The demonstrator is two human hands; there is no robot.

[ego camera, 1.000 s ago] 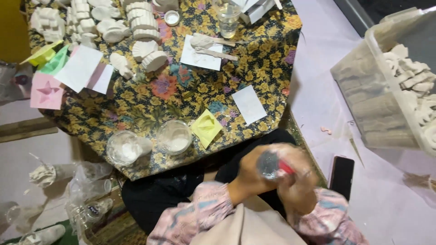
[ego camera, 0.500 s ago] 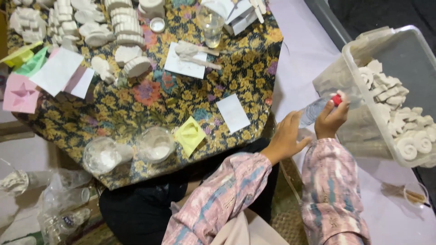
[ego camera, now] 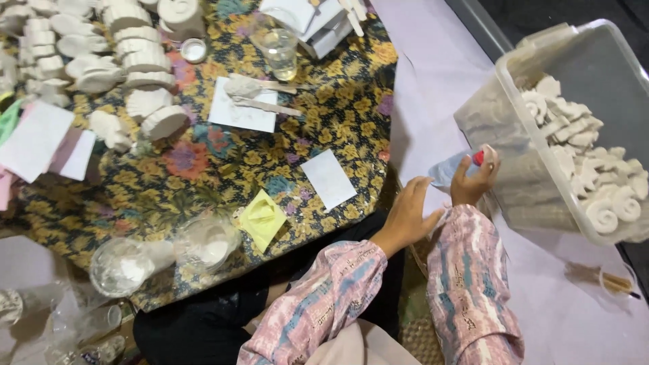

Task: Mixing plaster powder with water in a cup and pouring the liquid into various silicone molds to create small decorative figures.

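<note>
— Scanning edges first: floral tablecloth ends in a slanted edge near the person's lap; right of it, pale sheet lies bare between cloth edge and clear plastic bin. That strip is the open room.

— Where are the hands?

— Both in that strip. Right hand sits just beside the bin's near wall, fingers wrapped on a small bottle with a red cap; cap shows at the fingertips, clear body angles down-left. Left hand is spread, fingers loose, holding nothing, hovering just below and left of the bottle. Hands apart, a narrow gap between.

— Change from half a second ago?

— Bottle hand has dropped and drawn slightly away from the bin rim; it was raised against the bin wall before. Left hand stayed close under it. A second ago both hands were together at the lap, clasped on the bottle.

— Anything crowding them?

— Bin holds white plaster castings, heaped toward its far side. On the cloth: yellow mould near the edge, white card, two clear cups of white powder at the lower-left edge. All well apart from the hands.
</note>
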